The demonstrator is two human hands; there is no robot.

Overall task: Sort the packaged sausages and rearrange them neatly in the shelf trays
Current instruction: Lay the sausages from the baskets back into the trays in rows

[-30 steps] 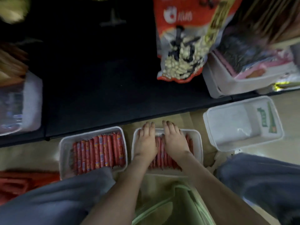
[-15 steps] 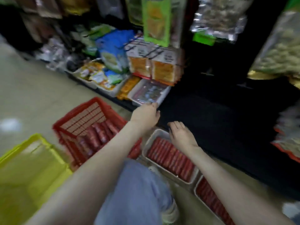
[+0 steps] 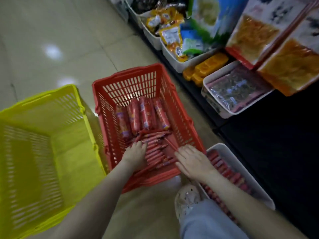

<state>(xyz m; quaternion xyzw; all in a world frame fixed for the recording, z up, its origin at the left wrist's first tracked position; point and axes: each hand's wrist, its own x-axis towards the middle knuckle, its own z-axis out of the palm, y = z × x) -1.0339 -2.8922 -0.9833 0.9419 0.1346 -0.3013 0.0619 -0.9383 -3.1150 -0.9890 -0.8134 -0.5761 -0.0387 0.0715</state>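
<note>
Sausages (image 3: 156, 152) — under left hand (image 3: 136, 155) fingers (image 3: 142, 146), beside right hand (image 3: 191, 163) fingertips (image 3: 179, 153).

The one camera sits on my head, looking forward and down, close over the basket (image 3: 131, 83) at centre, with the shelf (image 3: 276, 135) at right.

The tiled floor (image 3: 51, 40) is carrying a red basket (image 3: 127, 73) at the centre, with a yellow basket (image 3: 76, 94) standing just beside it at 9 o'clock and a white tray (image 3: 241, 168) lying just beside its corner at 4 o'clock. A shoe (image 3: 187, 197) is resting on the floor at 6 o'clock. The black shelf (image 3: 276, 144) is running from 12 to 4 o'clock and is bearing white bins (image 3: 174, 61), with orange packs (image 3: 207, 66) lying between two of them.
</note>
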